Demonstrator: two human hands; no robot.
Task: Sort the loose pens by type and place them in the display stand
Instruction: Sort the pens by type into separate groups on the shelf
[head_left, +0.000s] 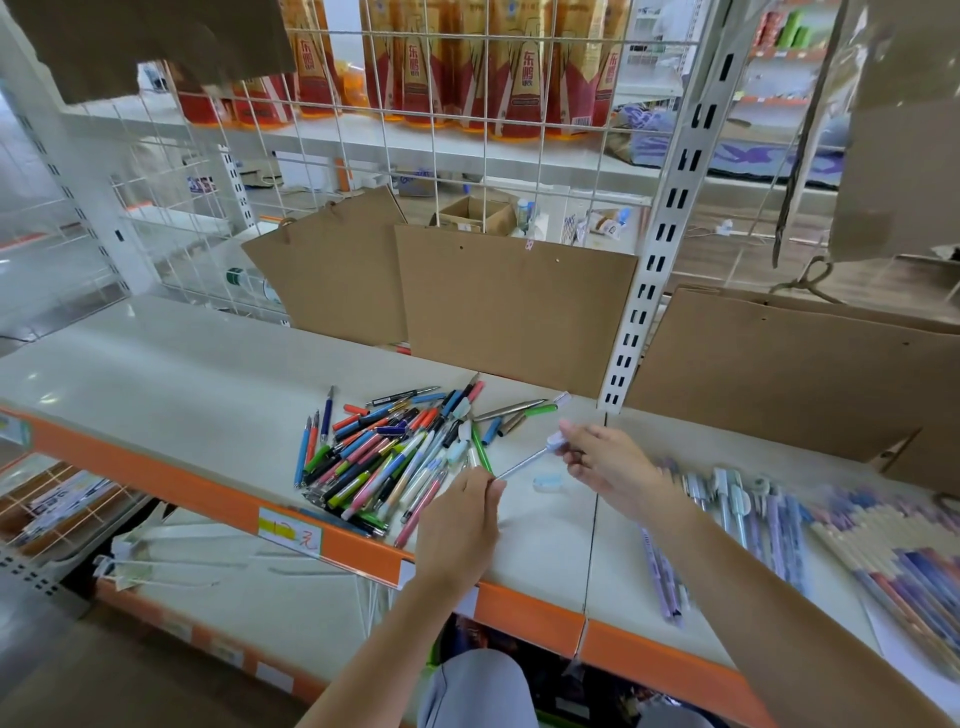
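A heap of loose pens (384, 457) in many colours lies on the white shelf (156, 374). Both my hands hold one slim pale pen (524, 464) just right of the heap. My left hand (462, 525) pinches its lower tip. My right hand (608, 462) grips the upper end by its light cap. A small light-blue cap (548, 482) lies on the shelf under the pen. Rows of sorted pastel pens (743, 509) and patterned pens (893, 561) lie to the right. No display stand can be made out.
Brown cardboard sheets (514, 306) lean against the wire grid at the shelf's back. A white slotted upright (654, 260) stands behind the pens. The shelf's orange front edge (208, 499) carries a price label (291, 530). Bottles fill the upper shelf beyond the grid.
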